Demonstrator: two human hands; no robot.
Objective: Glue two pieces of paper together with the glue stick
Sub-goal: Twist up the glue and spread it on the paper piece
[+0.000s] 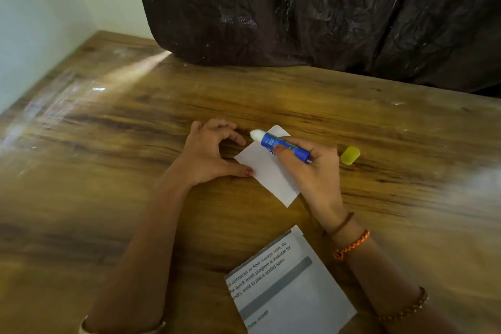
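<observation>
A small white piece of paper (267, 171) lies on the wooden table (108, 157) in the middle of the head view. My left hand (210, 153) rests at its left edge, thumb tip touching the paper, fingers curled and apart. My right hand (311, 168) grips a blue glue stick (282, 145), uncapped, its white tip pointing left at the paper's far corner. A second, larger printed piece of paper (287, 285) lies nearer me, between my forearms.
The glue stick's yellow cap (350, 155) lies on the table just right of my right hand. A dark, shiny curtain (311, 8) hangs along the table's far edge. A pale wall (40, 22) borders the left side.
</observation>
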